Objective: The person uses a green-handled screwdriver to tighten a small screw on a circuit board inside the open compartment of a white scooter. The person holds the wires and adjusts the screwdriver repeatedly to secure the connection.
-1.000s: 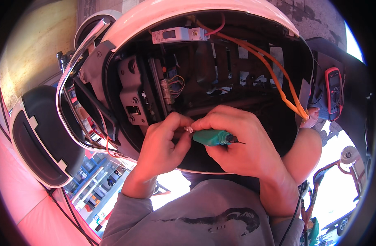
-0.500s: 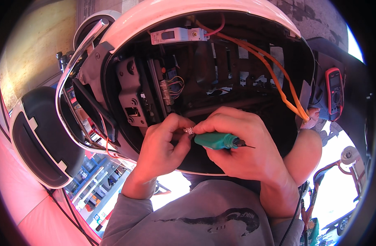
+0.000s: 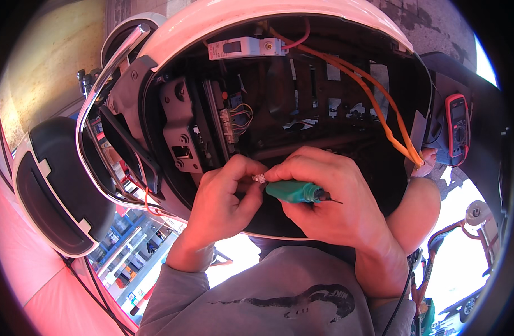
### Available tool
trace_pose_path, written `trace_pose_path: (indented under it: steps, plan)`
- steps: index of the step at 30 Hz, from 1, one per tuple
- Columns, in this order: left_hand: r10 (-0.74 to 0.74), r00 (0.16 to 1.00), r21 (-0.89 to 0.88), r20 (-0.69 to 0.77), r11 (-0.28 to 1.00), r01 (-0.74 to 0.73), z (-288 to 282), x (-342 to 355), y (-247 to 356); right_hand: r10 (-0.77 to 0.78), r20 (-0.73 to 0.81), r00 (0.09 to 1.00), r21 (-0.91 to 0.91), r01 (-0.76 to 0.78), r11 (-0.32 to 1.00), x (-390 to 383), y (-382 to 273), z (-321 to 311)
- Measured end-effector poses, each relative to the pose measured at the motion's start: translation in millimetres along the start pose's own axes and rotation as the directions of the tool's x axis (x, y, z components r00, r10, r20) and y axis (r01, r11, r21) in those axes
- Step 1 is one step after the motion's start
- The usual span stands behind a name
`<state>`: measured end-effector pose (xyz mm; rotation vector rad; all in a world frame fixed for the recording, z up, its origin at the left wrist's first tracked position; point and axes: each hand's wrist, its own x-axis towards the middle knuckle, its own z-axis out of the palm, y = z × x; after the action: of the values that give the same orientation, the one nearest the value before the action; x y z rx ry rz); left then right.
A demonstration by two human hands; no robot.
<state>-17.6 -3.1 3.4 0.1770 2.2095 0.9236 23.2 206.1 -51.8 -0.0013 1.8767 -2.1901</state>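
My left hand (image 3: 223, 196) is closed, thumb and forefinger pinching a small white connector (image 3: 259, 178). Against it, the fingertips of my right hand (image 3: 335, 196) meet the connector's right side. The same hand is wrapped around a green bottle-shaped object (image 3: 292, 191) with a dark end and a thin dark needle or wire pointing right; its exact kind I cannot tell. Both hands are over the near edge of an open compartment in a pale vehicle body (image 3: 257, 15). Fingers cover part of the connector.
Inside the compartment are a white circuit breaker (image 3: 246, 48), orange cables (image 3: 374, 92) and a wired connector block (image 3: 229, 126). A red multimeter (image 3: 457, 126) stands at the right. Beside my right forearm a bare limb (image 3: 418, 210) shows. A chrome rail (image 3: 89, 117) curves at left.
Both hands keep nearly the same place and grip. The green object and the white connector have turned very slightly.
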Motion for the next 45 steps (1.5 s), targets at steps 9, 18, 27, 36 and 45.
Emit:
trace_pose_path:
  steps: [9,18,27,36,45]
  plan:
    - [-0.018,1.000,0.024,-0.006,1.000,0.018,2.1,0.9,1.6,-0.022,0.038,0.999,-0.104,0.026,0.994,-1.7,-1.7,-2.4]
    - [0.037,0.999,0.068,-0.016,0.997,-0.036,3.7,0.3,-2.0,-0.062,0.044,0.997,-0.153,0.068,0.986,-0.8,0.9,-2.0]
    - [0.035,0.998,0.011,-0.046,0.999,-0.035,1.8,-0.2,-2.6,-0.026,0.002,1.000,0.011,0.026,1.000,3.2,5.9,2.2]
    - [0.013,0.999,-0.014,-0.029,1.000,-0.013,-0.6,-0.2,0.4,0.028,0.017,0.999,0.057,-0.029,0.998,2.2,4.5,2.2]
    - [-0.005,1.000,-0.035,0.008,0.999,0.006,-2.2,0.5,1.0,-0.005,0.014,1.000,0.010,0.005,1.000,1.3,4.6,3.5]
